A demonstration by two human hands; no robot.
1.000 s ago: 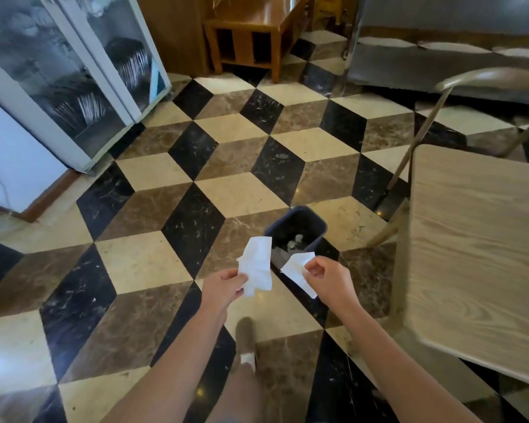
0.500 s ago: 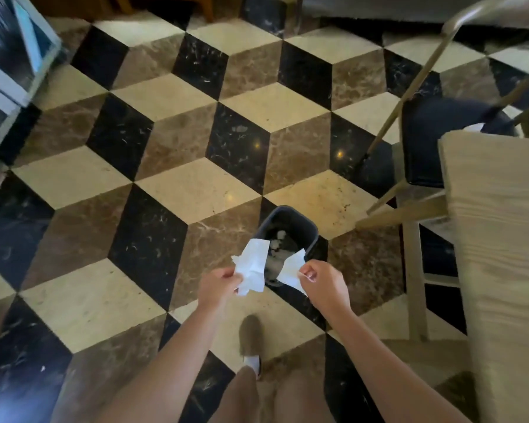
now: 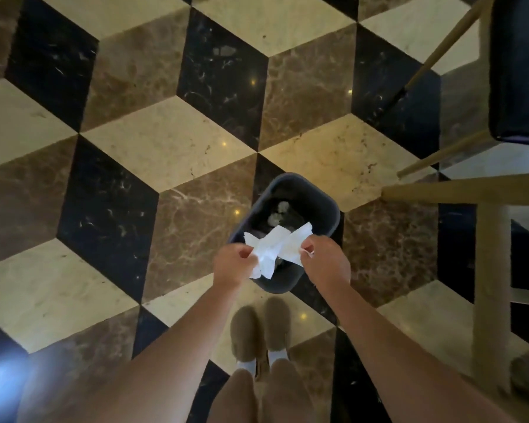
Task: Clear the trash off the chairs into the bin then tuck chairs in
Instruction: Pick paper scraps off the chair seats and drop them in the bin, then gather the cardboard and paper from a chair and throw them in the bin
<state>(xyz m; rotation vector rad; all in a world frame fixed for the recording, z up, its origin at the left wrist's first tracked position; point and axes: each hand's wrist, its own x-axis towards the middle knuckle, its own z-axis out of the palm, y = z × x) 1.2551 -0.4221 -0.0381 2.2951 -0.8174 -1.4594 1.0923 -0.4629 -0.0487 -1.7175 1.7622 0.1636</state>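
The person stands on a shiny floor (image 3: 171, 148) of black, brown and cream tiles. To the left of the hands and beyond them the floor is wide and bare, with lots of room. To the right it is tight: a pale wooden rail and leg (image 3: 489, 270) stand close by, and past them, up in the corner, is a chair (image 3: 519, 71) with a dark seat and thin slanted legs.

A small dark bin (image 3: 327, 209) sits on the floor right under the hands. Its rim is a rounded box shape. The far edge shows clearly, and the near edge peeks out just below the fingers. A few pale scraps lie down inside it. Two fuzzy tan shoes (image 3: 260, 334) stand just behind the bin, side by side.

The left hand (image 3: 234, 265) has its fingers curled tight, pinching a white paper napkin (image 3: 264, 254) by one edge. The napkin sticks out to the right of those fingers and hangs over the bin's opening. The right hand (image 3: 326, 259) pinches a second white napkin (image 3: 297, 242) the same way, fingers closed on it. That one sticks out to the left of its fingers. The two napkins cross over each other between the hands, right above the near part of the bin.
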